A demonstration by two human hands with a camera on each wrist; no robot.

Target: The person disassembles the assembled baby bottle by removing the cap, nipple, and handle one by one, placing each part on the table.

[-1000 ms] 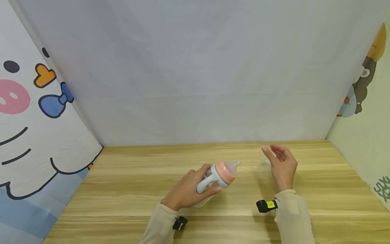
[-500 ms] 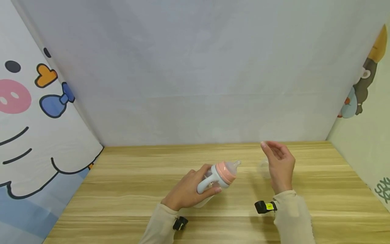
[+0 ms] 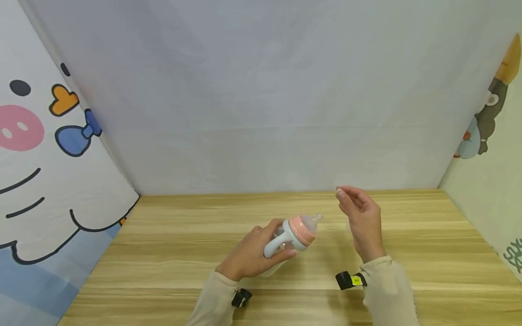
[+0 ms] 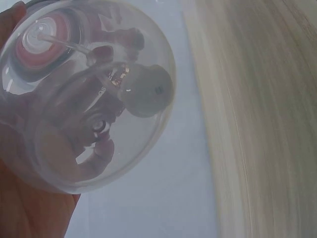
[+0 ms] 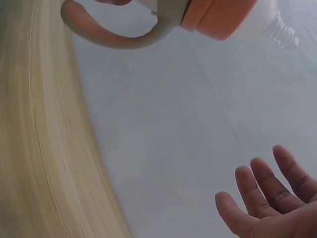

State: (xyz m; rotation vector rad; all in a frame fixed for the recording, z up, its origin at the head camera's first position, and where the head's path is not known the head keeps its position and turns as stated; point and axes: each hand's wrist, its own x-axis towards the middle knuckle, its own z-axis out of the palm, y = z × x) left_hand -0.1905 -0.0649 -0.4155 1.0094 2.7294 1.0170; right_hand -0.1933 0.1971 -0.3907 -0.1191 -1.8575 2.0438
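Note:
My left hand (image 3: 248, 258) grips a baby bottle (image 3: 295, 233) with a pink ring, white handles and a clear teat, tilted so the teat points up and to the right. In the left wrist view the clear bottle (image 4: 84, 99) fills the upper left, seen from its base, with my palm under it. My right hand (image 3: 360, 217) hovers to the right of the teat with fingers relaxed and nothing in it. The right wrist view shows its straight fingers (image 5: 262, 188) below the bottle's pink ring (image 5: 218, 17) and white handle (image 5: 114, 37).
The wooden table (image 3: 428, 253) is boxed in by a grey backdrop (image 3: 265, 113), a cartoon-printed panel (image 3: 41, 158) on the left and another panel (image 3: 485, 117) on the right. Both forearms wear beige sleeves with small black wrist cameras.
My right hand has drifted left and slightly up, closer to the bottle's teat. A faint clear cap seen beside it earlier is now hidden behind it. The left hand and bottle have stayed put.

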